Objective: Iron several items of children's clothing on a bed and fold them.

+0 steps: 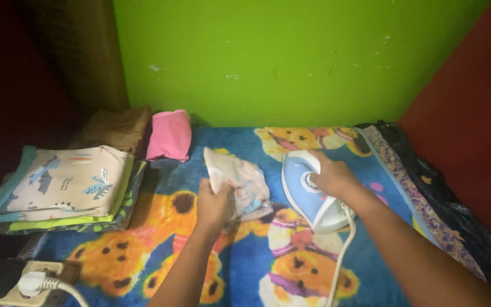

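Nearest you at 7 o'clock, a white plug (29,281) sits in its socket at the blanket's (245,273) edge. Your left hand (212,204) pinches a small folded cloth (240,182) at centre. At 2 o'clock your right hand (331,176) grips the blue iron (308,196). Open blanket lies between your forearms. Folded stack (63,185) at 9, pink cloth (170,135) at 11.

**One head camera, looking down over a bright blanket**

I have a single view, worn on the person's head, tilted down and forward. It sits close: both forearms enter from the near edge, and the bear-print blanket (291,267) fills the near and middle ground. The far side ends at a green wall (279,57), with a red wall (473,113) at right.
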